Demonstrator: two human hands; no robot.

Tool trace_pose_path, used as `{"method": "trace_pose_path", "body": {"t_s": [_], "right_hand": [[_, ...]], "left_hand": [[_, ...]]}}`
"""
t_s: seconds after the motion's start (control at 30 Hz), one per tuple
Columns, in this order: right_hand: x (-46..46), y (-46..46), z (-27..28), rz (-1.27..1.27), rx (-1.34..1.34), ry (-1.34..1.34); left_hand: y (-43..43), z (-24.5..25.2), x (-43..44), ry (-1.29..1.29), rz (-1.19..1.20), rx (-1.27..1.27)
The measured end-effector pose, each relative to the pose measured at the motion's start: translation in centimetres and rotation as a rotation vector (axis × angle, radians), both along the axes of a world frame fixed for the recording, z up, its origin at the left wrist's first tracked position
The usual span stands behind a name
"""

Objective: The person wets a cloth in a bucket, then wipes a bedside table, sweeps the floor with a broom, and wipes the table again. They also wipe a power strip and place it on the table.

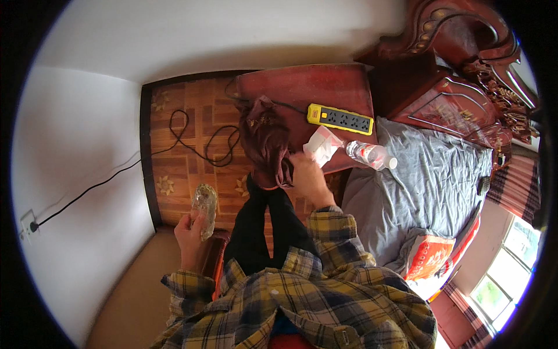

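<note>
My left hand [190,230] holds a clear, crinkled plastic item [204,209], perhaps a crushed bottle or a wrapped packet, above the floor at the left. My right hand [306,174] is at the edge of a dark maroon cloth [265,135], its fingers closed on a fold of it. The cloth lies over the left part of a red wooden tabletop [305,80]. Just beyond my right hand is a crumpled white and pink paper or plastic wrapper [322,145]. A clear plastic bottle with a white cap [368,155] lies on its side at the table's corner.
A yellow and black power strip [340,119] lies on the tabletop. Its black cord [209,159] loops over the wooden floor to a wall socket [29,224]. A bed with grey bedding [418,174] and a carved headboard [453,104] stands at the right.
</note>
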State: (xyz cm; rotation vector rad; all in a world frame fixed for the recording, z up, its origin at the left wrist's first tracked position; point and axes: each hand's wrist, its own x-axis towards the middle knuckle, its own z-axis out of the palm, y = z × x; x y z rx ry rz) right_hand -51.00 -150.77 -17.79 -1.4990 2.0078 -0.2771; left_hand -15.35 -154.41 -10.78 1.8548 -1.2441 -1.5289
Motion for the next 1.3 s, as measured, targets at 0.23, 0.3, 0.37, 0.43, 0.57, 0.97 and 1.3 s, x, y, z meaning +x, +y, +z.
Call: {"method": "trace_pose_path", "body": {"t_s": [0.23, 0.3, 0.37, 0.43, 0.57, 0.97, 1.3], "right_hand": [[-8.0, -11.6, -6.4, 0.069, 0.040, 0.687], [-9.4, -12.8, -7.7, 0.203, -0.012, 0.709], [-10.5, -13.4, -8.1, 0.267, 0.000, 0.655], [-11.4, -14.0, -7.5, 0.389, -0.058, 0.568], [-9.7, -18.8, -4.2, 0.364, -0.245, 0.387], [29.6, -24.0, -9.0, 0.969, -0.325, 0.188], [28.1, -16.4, -15.3, 0.337, -0.436, -0.233]], "left_hand": [[1.3, -2.7, -0.9, 0.047, 0.195, 0.122], [1.4, -2.7, -0.6, 0.086, 0.244, 0.143], [1.2, -2.6, 0.2, 0.223, 0.268, 0.135], [0.9, -2.6, 1.3, 0.135, 0.247, 0.161], [0.6, -3.1, 3.9, 0.156, 0.307, 0.154], [1.4, -4.5, 10.4, 0.056, 0.346, 0.121], [2.0, -6.2, 13.2, 0.100, 0.408, 0.143]]}}
